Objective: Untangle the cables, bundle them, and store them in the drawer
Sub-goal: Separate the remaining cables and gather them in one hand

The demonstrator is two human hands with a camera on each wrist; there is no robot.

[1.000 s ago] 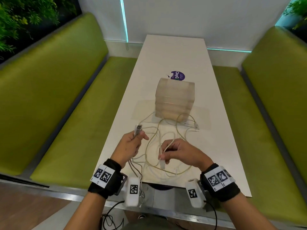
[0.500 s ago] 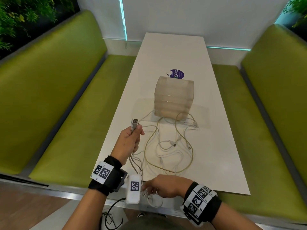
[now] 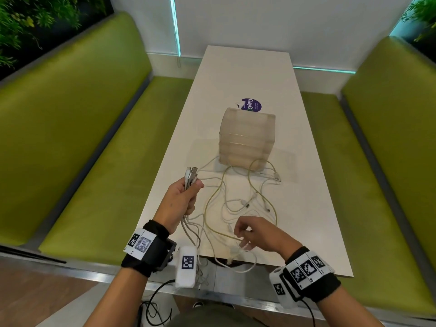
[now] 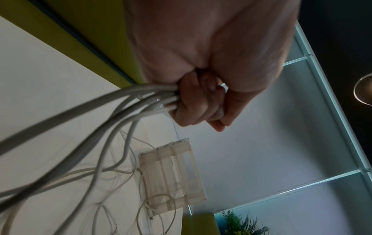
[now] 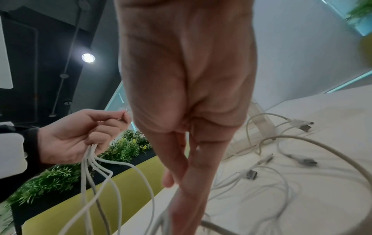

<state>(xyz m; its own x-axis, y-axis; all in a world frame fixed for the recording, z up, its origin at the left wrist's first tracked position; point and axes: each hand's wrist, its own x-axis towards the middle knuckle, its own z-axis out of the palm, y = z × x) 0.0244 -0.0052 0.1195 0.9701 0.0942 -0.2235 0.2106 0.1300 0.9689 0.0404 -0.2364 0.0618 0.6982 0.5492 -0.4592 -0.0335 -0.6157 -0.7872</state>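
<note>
Several white and cream cables (image 3: 236,197) lie tangled on the white table (image 3: 306,208), in front of a translucent drawer unit (image 3: 246,138) whose drawers look closed. My left hand (image 3: 192,187) is raised over the table's left edge. It grips a bunch of cable ends (image 4: 120,101), and their plugs (image 3: 191,173) stick up above the fist. The strands hang down from the left hand (image 5: 96,132) past the table's near edge. My right hand (image 3: 243,237) is at the near edge with its fingers (image 5: 181,174) pinching a strand of the tangle.
A purple round sticker (image 3: 251,105) lies behind the drawer unit (image 4: 173,174). Green benches (image 3: 94,149) flank the table on both sides. Loose plugs (image 5: 306,160) lie scattered among the loops. Some cable loops (image 3: 236,267) hang over the near edge.
My right hand came up from below the near table edge onto the cables. My left hand now holds several plug ends instead of one and has risen slightly.
</note>
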